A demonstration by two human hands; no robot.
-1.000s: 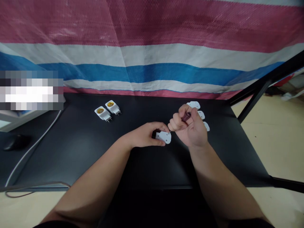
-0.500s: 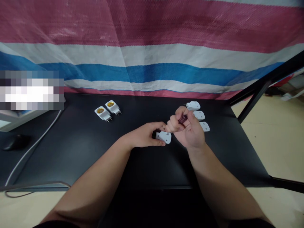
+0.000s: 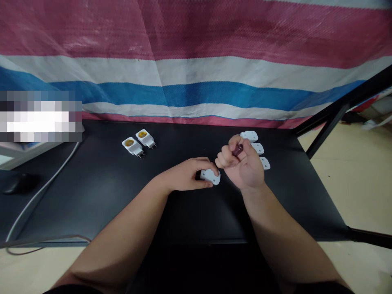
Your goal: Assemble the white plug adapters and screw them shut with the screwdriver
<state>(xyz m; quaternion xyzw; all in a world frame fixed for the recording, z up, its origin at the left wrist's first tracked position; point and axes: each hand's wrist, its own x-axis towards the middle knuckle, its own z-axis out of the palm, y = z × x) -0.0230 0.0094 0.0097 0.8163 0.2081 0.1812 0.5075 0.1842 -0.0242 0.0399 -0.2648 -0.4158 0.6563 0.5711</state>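
Note:
My left hand [image 3: 191, 173] is closed round a white plug-like piece [image 3: 210, 176] with small holes, its fingertips at the piece's edges, low over the black table. Just to the right, my right hand [image 3: 241, 163] is raised palm up, its fingers curled round a dark red handle [image 3: 238, 150]; the rest of that tool is hidden. Behind the right hand lie three similar white pieces [image 3: 249, 136], partly covered by it. On the left side, two white plugs [image 3: 130, 143] [image 3: 143, 134] show yellow round faces and metal prongs.
The black table [image 3: 101, 192] carries a black mouse [image 3: 21, 183], a grey cable [image 3: 52, 175] and a pixelated object at far left. Behind hangs a striped sheet [image 3: 196, 96]. A black metal frame [image 3: 343, 104] stands at the right.
My right hand has drawn slightly away from the white piece, and the red handle has tilted and risen a little. A left finger now lies over the piece's upper right corner.

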